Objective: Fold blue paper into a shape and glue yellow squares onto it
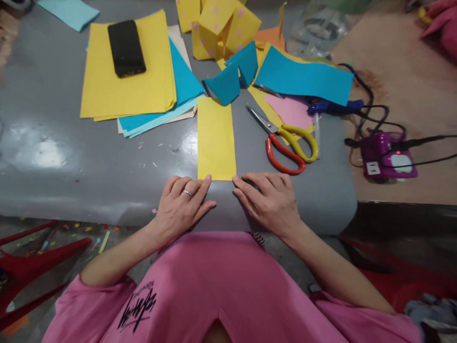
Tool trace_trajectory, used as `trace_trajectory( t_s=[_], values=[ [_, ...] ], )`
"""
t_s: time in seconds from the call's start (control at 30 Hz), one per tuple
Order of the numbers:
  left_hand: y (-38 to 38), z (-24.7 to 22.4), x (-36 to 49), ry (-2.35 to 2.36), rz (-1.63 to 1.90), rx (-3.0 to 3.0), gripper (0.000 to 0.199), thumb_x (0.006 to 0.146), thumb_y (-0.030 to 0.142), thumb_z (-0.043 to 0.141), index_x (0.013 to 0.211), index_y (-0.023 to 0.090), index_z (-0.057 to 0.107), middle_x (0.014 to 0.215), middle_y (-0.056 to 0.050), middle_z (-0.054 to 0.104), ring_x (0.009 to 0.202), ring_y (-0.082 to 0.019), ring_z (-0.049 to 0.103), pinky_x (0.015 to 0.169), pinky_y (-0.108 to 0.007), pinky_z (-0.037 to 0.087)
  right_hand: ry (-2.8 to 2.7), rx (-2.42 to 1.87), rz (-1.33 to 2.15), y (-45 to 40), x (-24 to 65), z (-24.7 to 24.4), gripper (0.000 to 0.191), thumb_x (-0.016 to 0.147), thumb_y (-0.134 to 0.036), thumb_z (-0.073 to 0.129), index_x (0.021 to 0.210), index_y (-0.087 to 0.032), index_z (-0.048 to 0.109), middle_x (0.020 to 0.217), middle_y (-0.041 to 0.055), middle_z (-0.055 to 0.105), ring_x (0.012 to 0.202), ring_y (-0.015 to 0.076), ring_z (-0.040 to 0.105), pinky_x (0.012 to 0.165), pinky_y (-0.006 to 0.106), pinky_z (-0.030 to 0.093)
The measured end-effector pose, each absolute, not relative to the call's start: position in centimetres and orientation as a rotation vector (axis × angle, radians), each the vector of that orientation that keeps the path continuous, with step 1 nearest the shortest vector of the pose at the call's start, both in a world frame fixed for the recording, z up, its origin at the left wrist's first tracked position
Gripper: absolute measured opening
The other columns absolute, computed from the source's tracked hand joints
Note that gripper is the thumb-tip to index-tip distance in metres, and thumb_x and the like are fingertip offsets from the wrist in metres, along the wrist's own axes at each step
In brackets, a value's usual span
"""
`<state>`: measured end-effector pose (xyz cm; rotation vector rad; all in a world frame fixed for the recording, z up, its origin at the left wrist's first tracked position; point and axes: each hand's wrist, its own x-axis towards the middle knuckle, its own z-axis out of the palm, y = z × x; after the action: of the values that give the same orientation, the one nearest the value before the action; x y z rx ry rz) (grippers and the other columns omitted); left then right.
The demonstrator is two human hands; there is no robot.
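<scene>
A yellow paper strip [216,143] lies flat on the grey table, its short edge towards me. At its near left corner rests the index fingertip of my left hand [183,200], which lies open on the table with the thumb apart. My right hand [269,197] is at the near right corner, a fingertip touching the paper there. Its fingers are curled, and a small dark thing shows between them, too hidden to name. Scissors [273,131] with one red and one yellow handle lie to the right of the strip. Folded blue paper [226,85] touches the strip's far end.
A black phone [126,47] lies on stacked yellow sheets [96,95] at left. Spotted yellow paper shapes [217,26] stand at the back. Blue paper [303,74], a blue glue gun [326,105] and a purple power socket [389,155] with cables are on the right.
</scene>
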<state>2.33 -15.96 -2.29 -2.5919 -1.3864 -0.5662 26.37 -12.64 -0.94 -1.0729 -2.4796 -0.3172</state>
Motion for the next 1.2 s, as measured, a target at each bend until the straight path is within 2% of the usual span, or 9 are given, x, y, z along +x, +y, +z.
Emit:
trace_trajectory(
  t_s=[0.23, 0.33, 0.43, 0.53, 0.63, 0.73, 0.9, 1.1, 1.2],
  values=[
    [-16.8, -1.5, -0.5, -1.450, -0.486, -2.488, 0.037, 0.099, 0.035, 0.061, 0.128, 0.014, 0.064, 0.104, -0.011, 0.074, 0.098, -0.026, 0.062, 0.092, -0.041, 0.043, -2.465, -1.059, -0.265, -12.5, 26.2, -1.0, 0.013, 0.096, -0.024, 0.068, 0.106, -0.016, 0.071, 0.096, 0.0060, 0.078, 0.087, 0.0207, 0.061, 0.078, 0.036, 0.038],
    [-15.4, -1.1, -1.2, -1.469, -0.525, -2.499, 0.035, 0.100, 0.031, 0.058, 0.130, 0.013, 0.062, 0.109, -0.012, 0.074, 0.099, -0.026, 0.062, 0.089, -0.041, 0.046, -2.450, -1.060, -0.200, -11.6, 25.8, -1.3, 0.010, 0.098, -0.025, 0.066, 0.097, -0.017, 0.070, 0.094, 0.0061, 0.077, 0.085, 0.0201, 0.060, 0.077, 0.035, 0.038],
    [-13.0, -0.7, -0.9, -1.331, -0.564, -2.597, 0.028, 0.102, 0.028, 0.055, 0.124, 0.014, 0.063, 0.116, -0.012, 0.072, 0.107, -0.025, 0.062, 0.093, -0.039, 0.048, -2.513, -1.009, -0.218, -10.6, 25.5, -1.5, 0.018, 0.101, -0.026, 0.061, 0.087, -0.018, 0.068, 0.088, 0.0062, 0.074, 0.080, 0.0194, 0.057, 0.074, 0.036, 0.035],
    [-10.9, -0.4, -0.3, -1.050, -0.443, -2.722, 0.017, 0.102, 0.019, 0.051, 0.108, 0.015, 0.067, 0.104, -0.007, 0.074, 0.100, -0.023, 0.065, 0.087, -0.034, 0.049, -2.575, -0.983, -0.225, -10.1, 25.3, -1.7, 0.023, 0.103, -0.026, 0.055, 0.085, -0.019, 0.067, 0.086, 0.0068, 0.072, 0.078, 0.0199, 0.054, 0.074, 0.036, 0.034],
    [-9.8, -0.4, 0.4, -0.877, -0.294, -2.786, 0.019, 0.102, 0.012, 0.047, 0.101, 0.016, 0.066, 0.090, -0.005, 0.071, 0.087, -0.021, 0.064, 0.079, -0.033, 0.047, -2.565, -1.018, -0.110, -10.3, 25.4, -1.6, 0.021, 0.103, -0.031, 0.056, 0.094, -0.017, 0.069, 0.089, 0.0080, 0.072, 0.080, 0.0211, 0.055, 0.074, 0.036, 0.037],
    [-9.5, -0.6, 1.1, -0.883, -0.277, -2.854, 0.019, 0.103, 0.015, 0.046, 0.102, 0.016, 0.066, 0.086, -0.005, 0.069, 0.080, -0.020, 0.063, 0.075, -0.032, 0.046, -2.524, -1.121, 0.173, -10.4, 25.2, -0.8, 0.020, 0.100, -0.035, 0.061, 0.099, -0.017, 0.068, 0.090, 0.0075, 0.070, 0.083, 0.0212, 0.057, 0.076, 0.035, 0.041],
    [-9.5, -0.3, 1.5, -1.155, -0.309, -3.015, 0.022, 0.103, 0.034, 0.051, 0.100, 0.018, 0.066, 0.087, -0.005, 0.068, 0.080, -0.020, 0.062, 0.072, -0.032, 0.046, -2.483, -1.232, 0.575, -10.3, 24.6, 0.5, 0.010, 0.096, -0.022, 0.065, 0.087, -0.019, 0.064, 0.089, 0.0050, 0.068, 0.083, 0.0189, 0.058, 0.075, 0.031, 0.044],
    [-8.7, 1.5, 0.3, -1.394, -0.528, -3.268, 0.018, 0.097, 0.036, 0.060, 0.093, 0.020, 0.067, 0.098, -0.006, 0.070, 0.095, -0.021, 0.064, 0.085, -0.035, 0.050, -2.320, -1.124, 0.703, -10.2, 24.6, 1.3, 0.010, 0.100, -0.020, 0.054, 0.100, -0.019, 0.064, 0.091, 0.0055, 0.072, 0.084, 0.0185, 0.065, 0.075, 0.032, 0.049],
    [-7.6, 2.9, 0.2, -1.617, -0.896, -3.372, 0.030, 0.091, 0.043, 0.068, 0.112, 0.021, 0.067, 0.109, -0.007, 0.072, 0.106, -0.022, 0.065, 0.093, -0.036, 0.051, -2.056, -1.075, 0.639, -10.1, 25.0, 2.3, 0.011, 0.101, -0.026, 0.056, 0.104, -0.020, 0.064, 0.092, 0.0044, 0.071, 0.080, 0.0169, 0.065, 0.071, 0.030, 0.051]
  ],
)
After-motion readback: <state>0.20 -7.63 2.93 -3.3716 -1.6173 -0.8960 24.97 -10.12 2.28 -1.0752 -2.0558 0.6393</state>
